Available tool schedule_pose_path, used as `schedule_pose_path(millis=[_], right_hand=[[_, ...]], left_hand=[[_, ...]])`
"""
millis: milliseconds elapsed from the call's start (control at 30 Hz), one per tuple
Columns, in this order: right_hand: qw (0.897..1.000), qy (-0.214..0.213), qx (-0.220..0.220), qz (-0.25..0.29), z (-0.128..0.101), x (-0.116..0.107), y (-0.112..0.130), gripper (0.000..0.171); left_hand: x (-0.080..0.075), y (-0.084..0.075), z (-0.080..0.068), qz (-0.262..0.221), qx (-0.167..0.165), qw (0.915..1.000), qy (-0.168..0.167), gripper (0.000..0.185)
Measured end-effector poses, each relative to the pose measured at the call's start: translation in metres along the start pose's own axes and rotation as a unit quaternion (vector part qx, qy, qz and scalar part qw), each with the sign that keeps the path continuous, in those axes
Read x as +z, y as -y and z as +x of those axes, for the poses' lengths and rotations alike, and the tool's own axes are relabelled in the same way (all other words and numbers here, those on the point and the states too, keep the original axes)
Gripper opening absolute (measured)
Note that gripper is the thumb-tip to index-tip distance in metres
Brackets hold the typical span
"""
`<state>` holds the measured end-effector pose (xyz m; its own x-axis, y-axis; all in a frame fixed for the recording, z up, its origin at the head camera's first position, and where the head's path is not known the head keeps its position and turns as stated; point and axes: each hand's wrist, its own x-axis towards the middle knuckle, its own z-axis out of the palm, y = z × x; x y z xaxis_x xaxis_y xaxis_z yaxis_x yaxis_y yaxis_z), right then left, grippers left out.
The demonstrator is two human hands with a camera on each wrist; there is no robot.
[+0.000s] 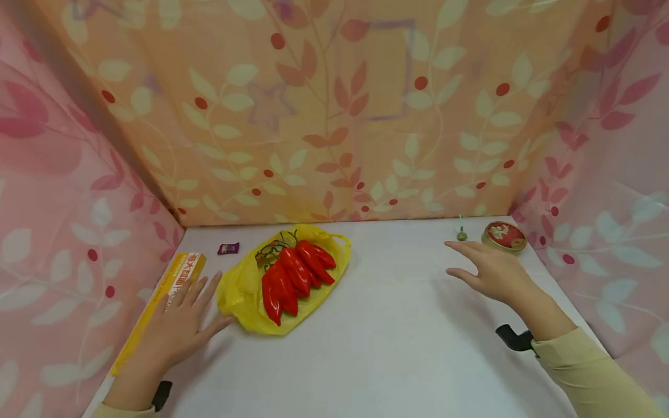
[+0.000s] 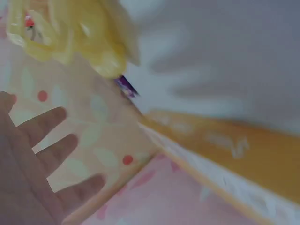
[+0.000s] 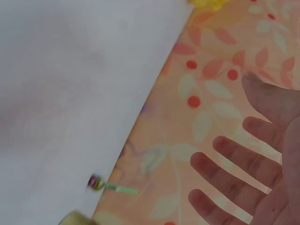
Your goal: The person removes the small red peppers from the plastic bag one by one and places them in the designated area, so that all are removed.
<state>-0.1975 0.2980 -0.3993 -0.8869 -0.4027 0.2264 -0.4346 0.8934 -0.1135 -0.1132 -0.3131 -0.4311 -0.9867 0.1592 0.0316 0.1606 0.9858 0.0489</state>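
Observation:
My left hand [image 1: 175,328] hovers with spread fingers over a long yellow box [image 1: 180,267] on the table's left side, holding nothing. Just right of it lies a yellow plastic bag [image 1: 243,284] with a bunch of shiny red peppers [image 1: 295,270] on it, their dark stems toward the back. In the left wrist view the box [image 2: 201,140] and the bag [image 2: 89,33] look blurred. My right hand [image 1: 493,273] is raised at the right, fingers extended, with nothing in it. Nearest to it are a round red-lidded tin [image 1: 504,236] and a small wrapped lollipop [image 1: 461,235] with a green stick.
A small purple wrapped candy [image 1: 228,248] lies at the back left of the white table [image 1: 397,325]. Patterned cloth walls [image 1: 334,116] enclose the table at the back and on both sides.

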Motion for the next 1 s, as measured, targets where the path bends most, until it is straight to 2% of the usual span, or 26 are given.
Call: schedule_pose_path(millis=[200, 333, 467, 600, 700, 867, 1000], right_hand=[[0.998, -0.025, -0.02, 0.051, 0.025, 0.014, 0.025, 0.056], [0.995, -0.037, -0.035, 0.084, 0.04, 0.025, 0.043, 0.055], [0.99, -0.045, -0.052, 0.127, 0.055, 0.036, 0.061, 0.053], [0.983, -0.042, -0.066, 0.168, 0.07, 0.044, 0.08, 0.051], [0.976, -0.037, -0.077, 0.2, 0.082, 0.05, 0.094, 0.049], [0.962, -0.022, -0.083, 0.259, 0.098, 0.06, 0.119, 0.047], [0.954, -0.009, -0.082, 0.29, 0.11, 0.067, 0.14, 0.046]], left_hand=[[-0.001, -0.017, 0.014, -0.087, -0.029, 0.9958, -0.003, 0.094], [0.0, -0.022, 0.02, -0.151, -0.055, 0.9871, -0.001, 0.089], [0.003, -0.025, 0.022, -0.193, -0.081, 0.9779, 0.004, 0.086], [0.009, -0.03, 0.024, -0.26, -0.105, 0.96, 0.006, 0.081], [0.014, -0.034, 0.024, -0.307, -0.118, 0.9444, -0.006, 0.075], [0.021, -0.039, 0.026, -0.317, -0.137, 0.9385, -0.014, 0.076], [0.022, -0.043, 0.027, -0.348, -0.145, 0.9261, -0.01, 0.074]])
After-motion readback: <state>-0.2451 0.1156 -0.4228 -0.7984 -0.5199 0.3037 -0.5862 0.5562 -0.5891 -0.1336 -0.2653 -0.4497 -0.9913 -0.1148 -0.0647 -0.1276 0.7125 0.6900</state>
